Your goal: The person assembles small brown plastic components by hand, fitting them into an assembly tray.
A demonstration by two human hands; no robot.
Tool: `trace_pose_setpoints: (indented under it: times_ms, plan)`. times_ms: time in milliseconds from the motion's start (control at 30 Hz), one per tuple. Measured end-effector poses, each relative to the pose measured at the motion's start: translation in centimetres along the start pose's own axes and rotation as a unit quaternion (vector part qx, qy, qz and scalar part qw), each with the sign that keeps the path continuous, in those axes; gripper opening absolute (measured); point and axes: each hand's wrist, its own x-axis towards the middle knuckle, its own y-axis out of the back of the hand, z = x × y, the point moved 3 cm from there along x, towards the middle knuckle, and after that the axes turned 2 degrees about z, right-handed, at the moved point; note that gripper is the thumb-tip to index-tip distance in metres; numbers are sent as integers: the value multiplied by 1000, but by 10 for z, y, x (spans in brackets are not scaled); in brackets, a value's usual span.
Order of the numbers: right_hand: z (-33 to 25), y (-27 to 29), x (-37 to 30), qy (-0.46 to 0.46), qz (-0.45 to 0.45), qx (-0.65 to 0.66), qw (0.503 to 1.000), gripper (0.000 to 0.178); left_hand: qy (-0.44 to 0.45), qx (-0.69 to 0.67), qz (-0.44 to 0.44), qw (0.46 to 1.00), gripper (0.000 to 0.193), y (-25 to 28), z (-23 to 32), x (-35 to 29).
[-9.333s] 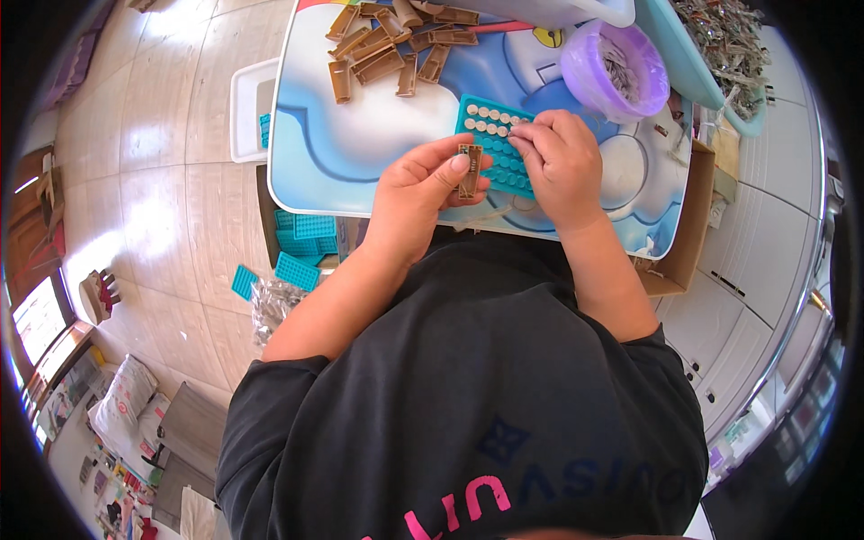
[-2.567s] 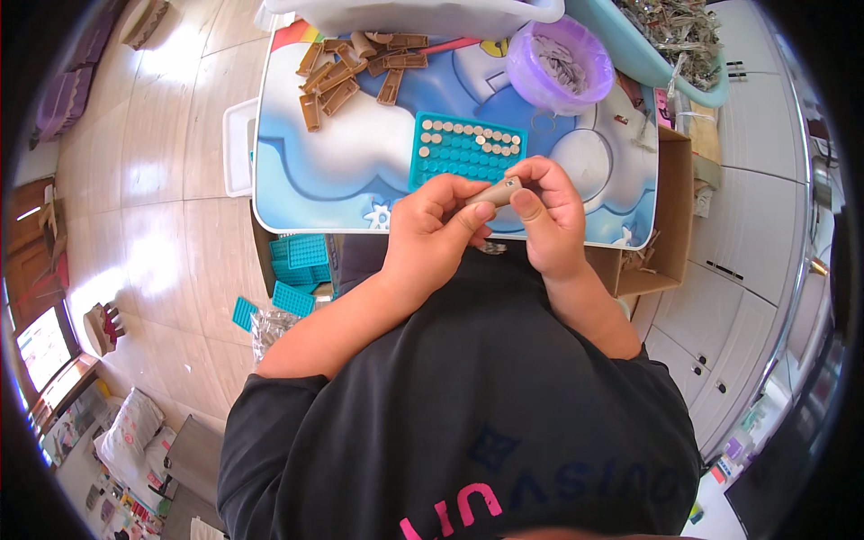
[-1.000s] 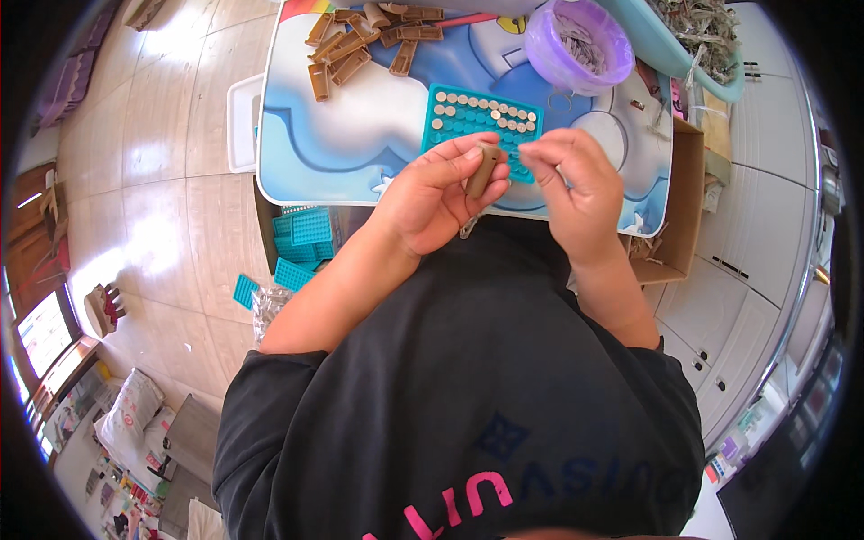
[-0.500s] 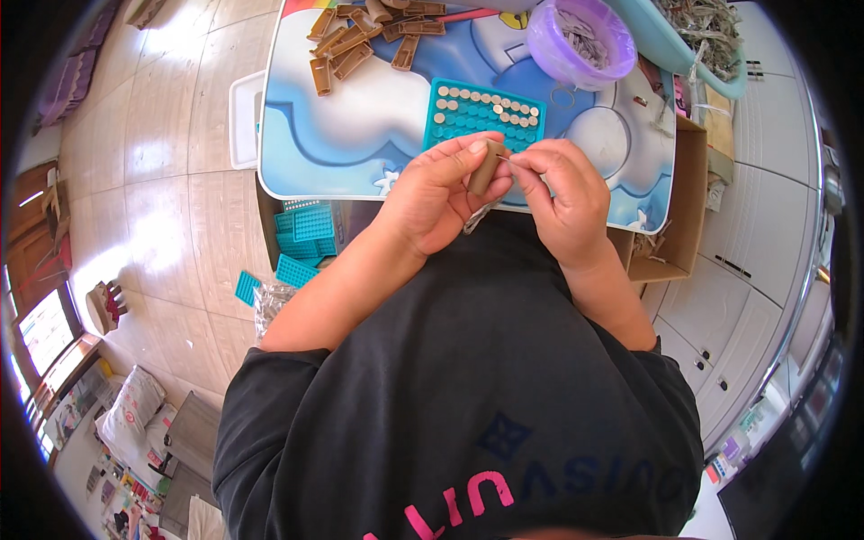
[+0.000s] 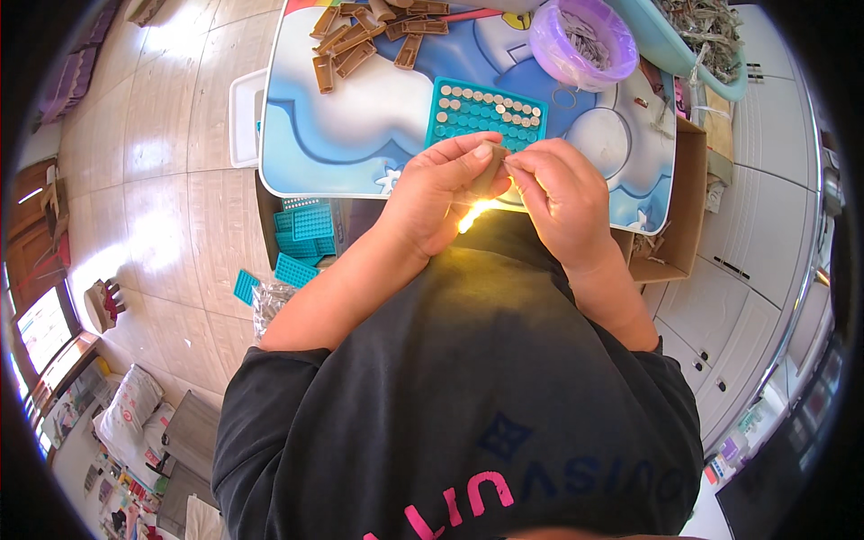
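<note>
Head view, brown casing [image 5: 489, 173] held, lights [image 5: 472, 217] glowing

Pale beige plank-patterned floor [image 5: 148, 135], glossy, white glare patches [image 5: 151, 229]; bright brown-framed window [image 5: 45, 331], left; white panelled cabinets [image 5: 751, 225], right.

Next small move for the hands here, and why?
Probably draw the right hand back from the brown case: the yellow lights below are glowing, the left hand grips the case, and the right fingers are pinched close by its side. Whether they touch it is hard to tell.
</note>
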Motion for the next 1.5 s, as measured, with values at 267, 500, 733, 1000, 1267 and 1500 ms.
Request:
trace_pose_setpoints:
  times_ms: [267,500,733,1000,1267,1500]
  plan:
    - [0,-2,0,-56,13,65,996,13,0,13,-5,1000,24,1,1,0]
    - [-1,-1,0,-18,3,35,999,11,5,41,28,999,25,-3,-3,-3]
    - [5,-3,-2,-26,16,47,998,11,5,29,18,999,25,-4,-1,-1]
    - [0,-1,0,18,13,32,999,11,10,49,-7,999,22,0,-3,0]
    - [1,1,-3,-15,-15,38,999,15,-5,110,25,994,28,1,-4,-2]
    - [10,10,4,-149,-106,212,960,25,43,170,-41,984,27,-5,0,-7]
